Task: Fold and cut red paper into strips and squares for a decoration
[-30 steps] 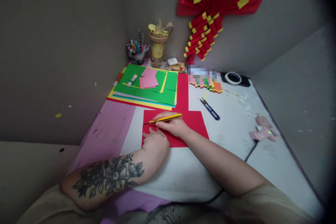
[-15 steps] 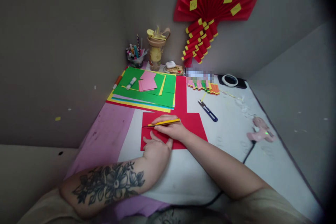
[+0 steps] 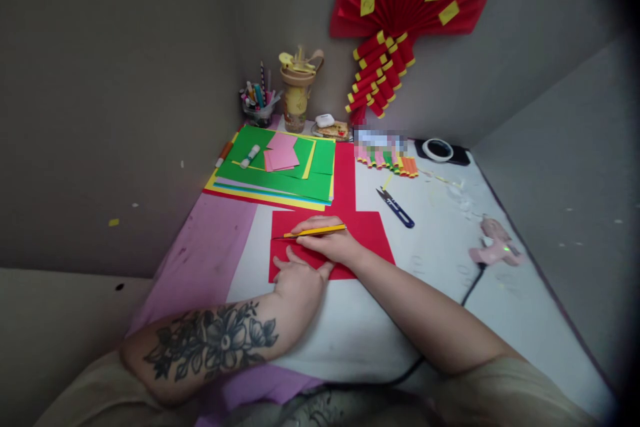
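Note:
A red sheet of paper (image 3: 367, 240) lies on the white tabletop in front of me. My right hand (image 3: 327, 240) grips a yellow pencil (image 3: 323, 231) over the sheet, its point toward the left edge. A thin dark line runs from the pencil's point to that edge. Just below, my left hand (image 3: 300, 280) presses on the sheet with its fingers spread out.
Coloured paper sheets (image 3: 300, 190) are stacked at the back left, with a glue stick (image 3: 250, 157) and pink squares (image 3: 281, 153) on top. Dark thread snips (image 3: 395, 207), small paper rolls (image 3: 385, 160) and a pink glue gun (image 3: 495, 243) with its cord lie to the right.
My right hand has slid the pencil slightly to the right along the sheet. My left hand keeps its place on the paper. The whole view has shifted a little.

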A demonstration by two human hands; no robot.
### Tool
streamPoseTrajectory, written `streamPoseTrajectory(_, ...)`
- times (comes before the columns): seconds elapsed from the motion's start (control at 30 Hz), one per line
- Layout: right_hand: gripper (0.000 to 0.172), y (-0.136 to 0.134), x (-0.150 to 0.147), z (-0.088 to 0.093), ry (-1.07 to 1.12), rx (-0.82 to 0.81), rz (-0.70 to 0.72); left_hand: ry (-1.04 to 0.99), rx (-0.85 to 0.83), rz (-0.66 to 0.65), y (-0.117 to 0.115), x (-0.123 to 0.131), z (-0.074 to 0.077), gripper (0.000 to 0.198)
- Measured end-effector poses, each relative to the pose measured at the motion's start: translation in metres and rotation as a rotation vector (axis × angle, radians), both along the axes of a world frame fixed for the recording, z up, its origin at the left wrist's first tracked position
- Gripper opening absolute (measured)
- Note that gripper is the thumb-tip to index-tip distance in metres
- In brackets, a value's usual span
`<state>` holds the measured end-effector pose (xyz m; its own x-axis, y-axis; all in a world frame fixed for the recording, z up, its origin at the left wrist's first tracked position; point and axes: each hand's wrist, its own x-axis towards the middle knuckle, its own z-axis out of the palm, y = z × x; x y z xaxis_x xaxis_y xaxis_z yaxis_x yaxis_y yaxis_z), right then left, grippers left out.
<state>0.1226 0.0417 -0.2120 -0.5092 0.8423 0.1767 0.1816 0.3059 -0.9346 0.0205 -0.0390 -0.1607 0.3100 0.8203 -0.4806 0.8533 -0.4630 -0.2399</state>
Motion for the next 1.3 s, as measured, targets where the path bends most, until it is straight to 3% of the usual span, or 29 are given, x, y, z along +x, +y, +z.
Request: streamPoseTrajectory(1.3,0.012,0.007,-0.002,-0.002,-0.055,-0.007,0.046,0.048,0.015,-0.049,0.0,0.0,-0.008,0.065)
